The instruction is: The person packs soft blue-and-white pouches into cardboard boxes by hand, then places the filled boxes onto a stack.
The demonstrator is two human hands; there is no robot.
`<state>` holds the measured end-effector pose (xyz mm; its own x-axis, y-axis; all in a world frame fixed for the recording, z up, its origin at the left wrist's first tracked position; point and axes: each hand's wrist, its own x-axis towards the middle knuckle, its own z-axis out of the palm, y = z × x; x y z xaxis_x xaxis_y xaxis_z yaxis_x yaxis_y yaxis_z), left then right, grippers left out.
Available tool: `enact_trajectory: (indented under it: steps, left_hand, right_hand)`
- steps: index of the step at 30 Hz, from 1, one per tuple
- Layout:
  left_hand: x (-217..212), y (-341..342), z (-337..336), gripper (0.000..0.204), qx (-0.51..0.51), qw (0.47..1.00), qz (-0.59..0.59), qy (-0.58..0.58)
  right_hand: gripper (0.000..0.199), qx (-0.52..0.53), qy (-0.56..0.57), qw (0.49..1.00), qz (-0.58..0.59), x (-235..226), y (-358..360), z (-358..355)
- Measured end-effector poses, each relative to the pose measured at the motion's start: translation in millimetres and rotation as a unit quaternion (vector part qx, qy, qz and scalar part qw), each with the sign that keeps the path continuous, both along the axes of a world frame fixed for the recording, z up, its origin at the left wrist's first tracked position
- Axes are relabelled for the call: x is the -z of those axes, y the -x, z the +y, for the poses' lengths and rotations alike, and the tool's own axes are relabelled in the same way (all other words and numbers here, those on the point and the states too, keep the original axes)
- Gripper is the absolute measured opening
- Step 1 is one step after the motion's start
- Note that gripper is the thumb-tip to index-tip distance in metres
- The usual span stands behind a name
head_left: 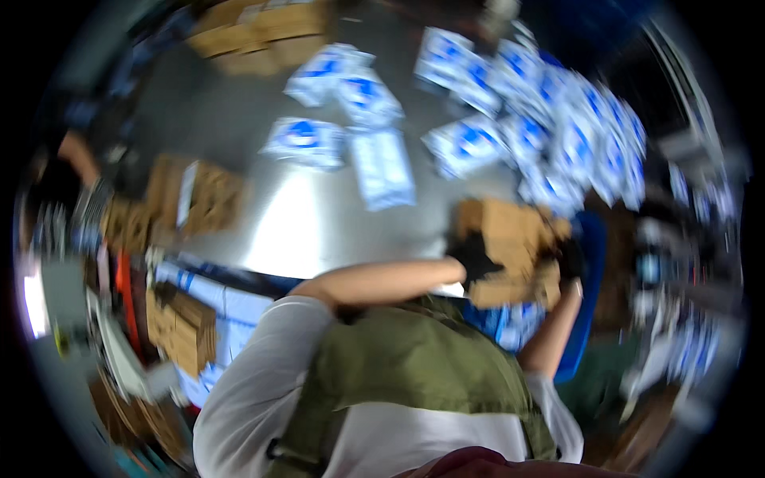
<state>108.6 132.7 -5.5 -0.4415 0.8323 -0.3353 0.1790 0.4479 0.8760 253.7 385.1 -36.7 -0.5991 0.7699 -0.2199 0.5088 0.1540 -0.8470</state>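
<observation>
A brown piece of folded cardboard, possibly a flattened carton or small stack, is held between my two black-gloved hands at the right front of the metal table. My left hand is closed on its left edge, fingers lying across the face. On the opposite edge, my right hand grips it, the fingers partly lost in shadow and blur. Under the cardboard is a blue bin, with blue-and-white packets showing inside. More white packets with blue print are heaped beyond my hands.
Several loose packets lie mid-table. Brown cartons stand at the far left, with cardboard nearer. Left of me, folded cardboard rests on blue-and-white packs. Another person's arm shows at the left edge.
</observation>
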Motion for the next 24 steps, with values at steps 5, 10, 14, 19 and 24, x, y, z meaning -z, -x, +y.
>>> enact_trajectory:
  steps: [5, 10, 14, 19, 24]
  left_hand:
    - [46, -14, 29, 0.081, -0.070, 0.995, 0.072, -0.017]
    - [42, 14, 31, 0.080, -0.124, 0.991, 0.030, -0.050]
    - [38, 30, 20, 0.079, -0.176, 0.982, 0.002, -0.066]
    - [41, 45, 9, 0.078, -0.252, 0.964, -0.030, -0.082]
    - [38, 52, -15, 0.077, -0.323, 0.934, -0.089, -0.123]
  right_hand:
    - [0.050, -0.149, -0.094, 0.981, 0.079, -42, 74, -80]
    - [0.049, -0.361, -0.182, 0.909, 0.101, -51, 158, -162]
    - [0.049, -0.471, -0.221, 0.846, 0.120, -52, 203, -197]
    - [0.048, -0.542, -0.248, 0.791, 0.137, -47, 233, -225]
    - [0.047, -0.571, -0.265, 0.761, 0.156, -41, 250, -245]
